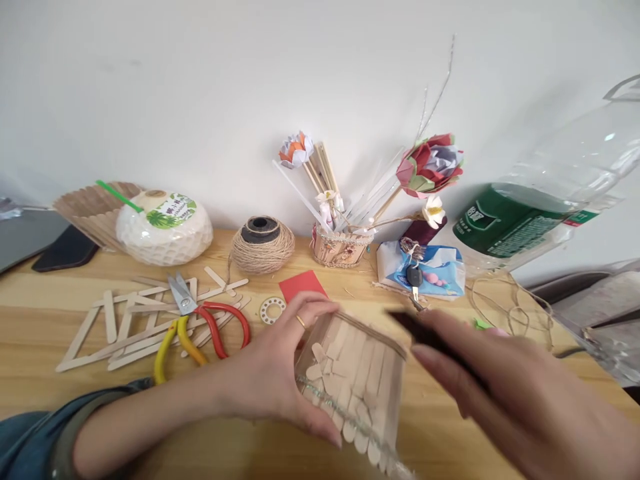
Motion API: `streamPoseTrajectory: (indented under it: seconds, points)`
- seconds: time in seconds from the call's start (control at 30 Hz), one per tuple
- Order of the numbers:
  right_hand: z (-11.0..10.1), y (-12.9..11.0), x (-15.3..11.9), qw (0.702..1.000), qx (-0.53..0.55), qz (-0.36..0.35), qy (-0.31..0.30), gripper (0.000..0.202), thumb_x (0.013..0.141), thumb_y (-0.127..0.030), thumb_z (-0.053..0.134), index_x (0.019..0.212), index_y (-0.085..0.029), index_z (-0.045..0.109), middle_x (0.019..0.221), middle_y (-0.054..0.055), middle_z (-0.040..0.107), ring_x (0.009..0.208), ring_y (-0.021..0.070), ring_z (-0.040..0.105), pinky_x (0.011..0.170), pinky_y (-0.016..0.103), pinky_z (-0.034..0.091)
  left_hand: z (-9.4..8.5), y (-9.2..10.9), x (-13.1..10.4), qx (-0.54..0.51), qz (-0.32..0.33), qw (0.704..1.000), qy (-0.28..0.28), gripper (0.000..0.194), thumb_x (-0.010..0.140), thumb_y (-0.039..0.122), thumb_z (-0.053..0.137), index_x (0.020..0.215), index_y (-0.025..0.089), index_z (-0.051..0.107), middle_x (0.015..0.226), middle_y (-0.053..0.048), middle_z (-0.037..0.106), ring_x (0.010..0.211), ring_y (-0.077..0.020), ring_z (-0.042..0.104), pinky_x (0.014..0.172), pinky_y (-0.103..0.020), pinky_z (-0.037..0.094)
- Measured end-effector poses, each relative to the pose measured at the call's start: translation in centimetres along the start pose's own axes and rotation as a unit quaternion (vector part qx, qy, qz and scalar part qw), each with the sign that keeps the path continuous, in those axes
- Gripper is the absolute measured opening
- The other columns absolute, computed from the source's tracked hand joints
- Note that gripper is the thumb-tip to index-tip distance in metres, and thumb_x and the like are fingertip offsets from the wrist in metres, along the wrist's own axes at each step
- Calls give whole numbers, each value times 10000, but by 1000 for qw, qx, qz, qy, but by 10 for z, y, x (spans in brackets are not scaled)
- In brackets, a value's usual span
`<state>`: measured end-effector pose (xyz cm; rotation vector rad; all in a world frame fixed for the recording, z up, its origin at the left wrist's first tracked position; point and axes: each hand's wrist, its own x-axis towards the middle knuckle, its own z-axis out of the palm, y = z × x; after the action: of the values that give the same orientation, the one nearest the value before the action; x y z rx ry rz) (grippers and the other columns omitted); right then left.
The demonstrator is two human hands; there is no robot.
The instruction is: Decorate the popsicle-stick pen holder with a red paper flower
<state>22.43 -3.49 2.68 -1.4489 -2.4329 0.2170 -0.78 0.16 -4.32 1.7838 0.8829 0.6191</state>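
Note:
My left hand [283, 357] is wrapped round the left side of a craft-stick holder [373, 363], thumb at the lower edge and fingers at the upper one. The holder is tilted above the table, with twine along its upper edge, a glittery cord near the rounded stick ends, and flower-like wooden pieces on its face. My right hand [515, 393] is closed on a dark, narrow, pointed tool [425, 337] just right of the holder. Motion blurs the tool and I cannot make out its exact kind. Its tip is close to the holder's upper right corner.
Loose craft sticks [115, 347] lie left, under scissors [200, 313]. Behind stand a coconut [165, 243], a twine spool [263, 250] and a decorated pot [340, 247] of paper flowers. A tissue pack [445, 277] with a key and a large plastic bottle [520, 213] are right.

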Motion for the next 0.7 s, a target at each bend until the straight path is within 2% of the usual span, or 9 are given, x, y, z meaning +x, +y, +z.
streamPoseTrajectory:
  seconds: [0.07,0.17,0.2,0.23,0.3,0.37,0.5,0.6,0.7]
  points:
    - [0,13,8,984,136,116,-6,286,949,-439,387,861,-211,535,539,-51,494,441,121,515,417,218,389,-11,3,1,2,50,998,-40,952,455,420,871,1266,290,390,1300,-84,399,1224,-306,434,1023,-476,395]
    - [11,29,18,921,342,182,-43,449,836,-603,499,992,-186,553,434,-91,393,357,104,405,386,224,315,-24,4,4,18,170,983,-69,1013,436,428,884,1301,321,368,1301,-86,390,1233,-327,418,1034,-501,365]
    - [17,32,20,898,393,189,-62,529,798,-635,527,1047,-169,554,409,-94,384,344,97,375,387,225,286,-27,5,4,22,206,975,-78,1048,426,432,889,1320,335,351,1299,-87,387,1227,-333,421,1033,-510,361]
    - [24,33,22,874,439,194,-73,579,766,-648,559,1079,-162,552,470,-66,467,349,80,358,390,223,267,-29,5,5,27,237,967,-86,1083,419,436,892,1341,348,331,1298,-89,382,1220,-336,426,1031,-514,360]
    - [35,31,24,830,514,189,-108,653,716,-672,593,1142,-178,550,754,34,636,363,48,358,393,222,276,-33,8,5,36,276,955,-106,1125,428,431,892,1378,367,292,1306,-94,369,1217,-332,431,1033,-501,360]
    - [41,24,24,796,557,177,-155,703,654,-694,628,1171,-221,570,930,77,658,389,61,414,396,233,332,-36,14,3,47,293,948,-119,1126,457,420,886,1400,372,273,1315,-99,362,1223,-327,432,1037,-482,363]
    - [40,9,20,759,595,172,-200,786,536,-638,746,1213,-267,595,789,48,685,512,180,571,512,313,481,-45,26,-2,79,300,942,-130,1104,483,383,885,1412,369,289,1311,-108,405,1192,-312,478,1020,-451,394]
    - [36,2,15,751,607,215,-146,843,551,-610,742,1292,-270,529,841,56,694,581,217,606,569,341,500,-54,27,-5,88,309,945,-55,1014,503,336,886,1377,363,371,1317,-96,435,1211,-304,466,1045,-447,364]
    - [37,0,16,763,605,228,-14,955,572,-620,719,1388,-258,378,903,61,679,542,187,564,536,316,468,-60,23,-6,26,253,960,115,737,615,296,837,1273,319,508,1328,-79,428,1246,-287,422,1064,-439,338]
